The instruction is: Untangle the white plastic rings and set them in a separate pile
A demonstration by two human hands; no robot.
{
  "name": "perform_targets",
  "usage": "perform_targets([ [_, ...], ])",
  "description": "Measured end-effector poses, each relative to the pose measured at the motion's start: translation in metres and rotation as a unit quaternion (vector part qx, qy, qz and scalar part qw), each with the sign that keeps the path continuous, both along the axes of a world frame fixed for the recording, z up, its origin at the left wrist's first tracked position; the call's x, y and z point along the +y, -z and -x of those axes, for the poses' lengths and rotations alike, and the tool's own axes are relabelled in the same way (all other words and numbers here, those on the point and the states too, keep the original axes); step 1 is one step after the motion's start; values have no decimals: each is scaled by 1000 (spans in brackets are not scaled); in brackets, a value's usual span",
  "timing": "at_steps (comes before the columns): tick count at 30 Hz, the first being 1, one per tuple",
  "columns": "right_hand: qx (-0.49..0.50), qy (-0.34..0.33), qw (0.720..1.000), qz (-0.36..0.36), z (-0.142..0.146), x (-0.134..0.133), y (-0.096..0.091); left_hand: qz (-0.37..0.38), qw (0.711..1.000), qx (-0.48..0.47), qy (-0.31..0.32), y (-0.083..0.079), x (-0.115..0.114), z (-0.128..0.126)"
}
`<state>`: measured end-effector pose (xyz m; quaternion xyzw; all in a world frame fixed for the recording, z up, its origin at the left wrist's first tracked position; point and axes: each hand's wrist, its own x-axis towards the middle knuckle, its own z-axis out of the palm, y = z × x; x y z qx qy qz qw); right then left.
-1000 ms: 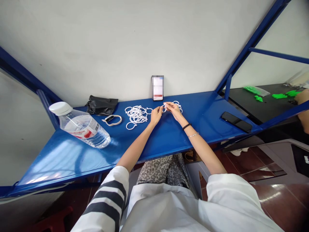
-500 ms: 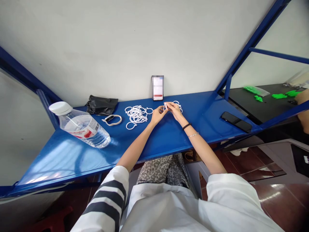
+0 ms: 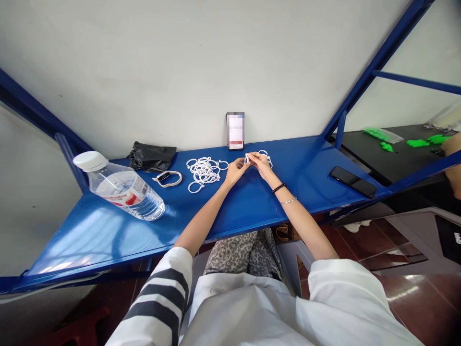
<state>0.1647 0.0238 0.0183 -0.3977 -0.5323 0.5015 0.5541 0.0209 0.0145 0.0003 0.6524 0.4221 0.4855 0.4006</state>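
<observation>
Between the fingertips of my left hand [image 3: 236,172] and my right hand [image 3: 261,164] is a small white plastic ring [image 3: 247,160], pinched by both. It looks like the loose white rings [image 3: 203,171] heaped on the blue table left of my hands, each with a small knob on it. Behind my right hand lie a few more white rings [image 3: 268,158], partly covered by the fingers. How the held ring's ends meet is too small to make out.
A phone [image 3: 236,130] leans on the wall behind my hands. To the left are a water bottle [image 3: 122,190], a wristband [image 3: 168,179] and a black plastic bag [image 3: 153,156]. Another phone [image 3: 353,181] lies at right on the blue table [image 3: 230,216]. Green pieces [image 3: 418,143] sit on a black table.
My fingers and the ring between them have shifted very slightly. Everything else stays in place.
</observation>
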Motion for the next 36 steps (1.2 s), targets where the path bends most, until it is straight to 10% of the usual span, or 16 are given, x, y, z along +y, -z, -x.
perform_targets([
  [36,-1,6,1000,10,0,1,2,9,997,-67,-32,6,7,-1],
])
